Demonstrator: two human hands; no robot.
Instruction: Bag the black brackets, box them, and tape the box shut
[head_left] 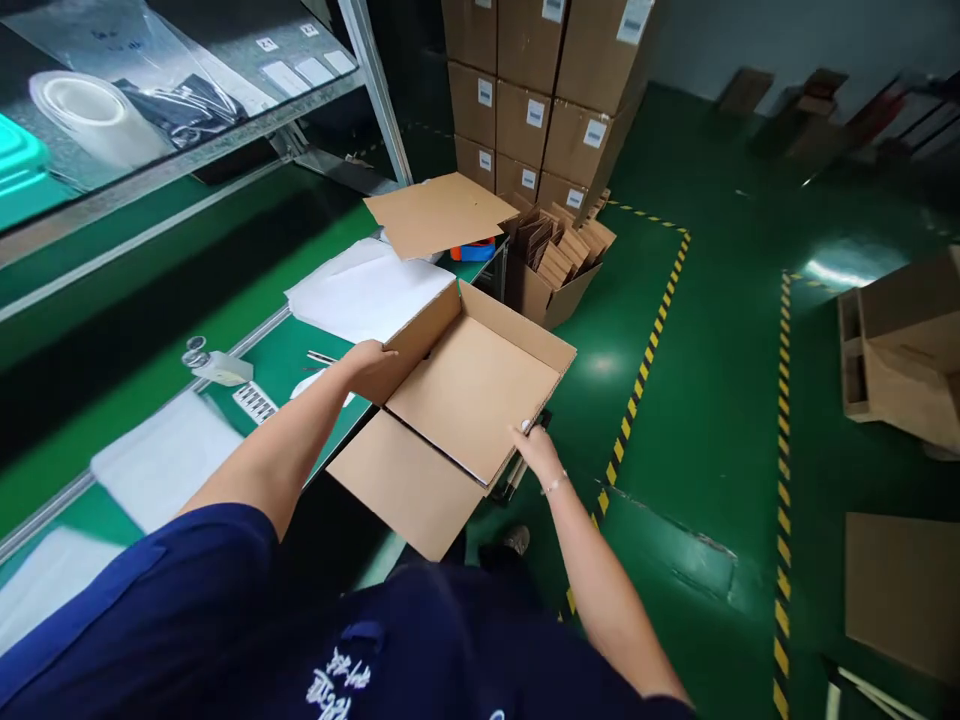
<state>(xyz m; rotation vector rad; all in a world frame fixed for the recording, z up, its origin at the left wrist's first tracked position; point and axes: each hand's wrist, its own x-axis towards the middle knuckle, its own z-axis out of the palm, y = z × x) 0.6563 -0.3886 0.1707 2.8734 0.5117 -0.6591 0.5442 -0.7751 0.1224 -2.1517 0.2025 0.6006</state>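
An open brown cardboard box (480, 385) is held out in front of me, tilted, with nothing inside it. Its near flap (412, 480) hangs folded out toward my body. My left hand (369, 362) holds the box by its left wall, most of its fingers hidden behind the cardboard. On the opposite side, my right hand (537, 448) grips the right wall, thumb near the top edge. White sheets (367, 295) lie on the green worktable (274, 350) beyond my left hand. A flat cardboard sheet (439, 212) rests at the table's far end.
Stacked labelled cartons (525, 120) stand behind a carton of cardboard pieces (559, 265). A white dispenser bottle (225, 367) sits on the table, under a shelf holding a tape roll (97, 115). Yellow-black tape (649, 370) marks the floor at right.
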